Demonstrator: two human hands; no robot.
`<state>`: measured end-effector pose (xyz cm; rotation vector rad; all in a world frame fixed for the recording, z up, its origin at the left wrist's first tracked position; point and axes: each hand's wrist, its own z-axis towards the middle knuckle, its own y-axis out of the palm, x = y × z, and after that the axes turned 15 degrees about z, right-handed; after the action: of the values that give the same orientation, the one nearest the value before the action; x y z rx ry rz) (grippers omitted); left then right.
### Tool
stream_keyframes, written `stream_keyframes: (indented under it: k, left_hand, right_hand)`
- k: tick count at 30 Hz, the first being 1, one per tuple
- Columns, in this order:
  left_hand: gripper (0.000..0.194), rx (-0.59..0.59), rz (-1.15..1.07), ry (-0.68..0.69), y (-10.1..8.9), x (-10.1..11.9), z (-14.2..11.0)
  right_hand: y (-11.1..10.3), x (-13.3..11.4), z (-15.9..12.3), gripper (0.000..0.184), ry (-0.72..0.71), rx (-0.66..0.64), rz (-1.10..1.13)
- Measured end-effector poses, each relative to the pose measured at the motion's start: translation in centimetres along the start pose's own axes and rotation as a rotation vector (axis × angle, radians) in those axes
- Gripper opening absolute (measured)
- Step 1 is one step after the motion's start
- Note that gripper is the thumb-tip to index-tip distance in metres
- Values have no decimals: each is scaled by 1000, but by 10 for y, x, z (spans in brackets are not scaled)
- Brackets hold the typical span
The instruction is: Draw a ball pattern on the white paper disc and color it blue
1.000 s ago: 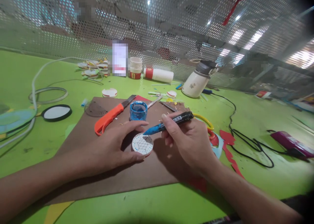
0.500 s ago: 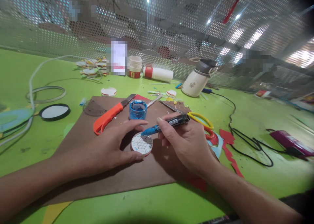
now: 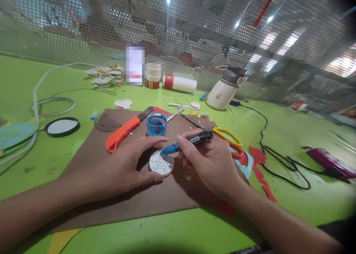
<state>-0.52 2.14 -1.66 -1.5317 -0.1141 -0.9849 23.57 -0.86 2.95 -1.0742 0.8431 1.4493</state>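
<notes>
A small round white disc (image 3: 161,165), like the cut-off base of a paper cup, bears black lines and small blue dots on its face. My left hand (image 3: 119,165) grips its edge between thumb and fingers over the brown board (image 3: 111,202). In my right hand (image 3: 213,159) is a black marker pen (image 3: 199,137), its front end smeared blue. The tip rests at or just over the disc's upper edge; contact cannot be made out. Just behind the disc stands an open glass jar of blue paint (image 3: 156,126).
An orange-handled knife (image 3: 122,132) and a clear protractor (image 3: 107,122) lie left of the jar. Scissors with yellow and red handles (image 3: 229,135) are beside my right hand. Paper cups (image 3: 180,84), a white bottle (image 3: 221,94), a magnifying glass (image 3: 62,127) and cables surround the board.
The marker and my right hand have shifted very slightly left. My left hand and the disc stay practically where they were.
</notes>
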Motion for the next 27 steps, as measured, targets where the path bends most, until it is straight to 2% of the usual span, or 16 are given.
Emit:
stream_keyframes:
  k: [6, 10, 16, 19, 25, 27]
  left_hand:
    - [78, 5, -16, 9, 0, 2, 1]
    - [73, 1, -12, 41, -1, 3, 2]
    - [78, 36, 17, 48, -1, -2, 1]
    - [77, 24, 14, 34, -1, -2, 1]
    - [81, 25, 36, -9, -1, 0, 2]
    - [79, 29, 40, -4, -1, -1, 1]
  right_hand:
    - [2, 4, 0, 39, 5, 31, -43]
    - [5, 6, -1, 34, -47, 60, -69]
    - [8, 11, -5, 27, -117, 78, -132]
    - [7, 6, -5, 27, -151, 82, -137]
    - [3, -11, -4, 34, -219, 241, -84]
    - [2, -11, -3, 39, -224, 220, -89]
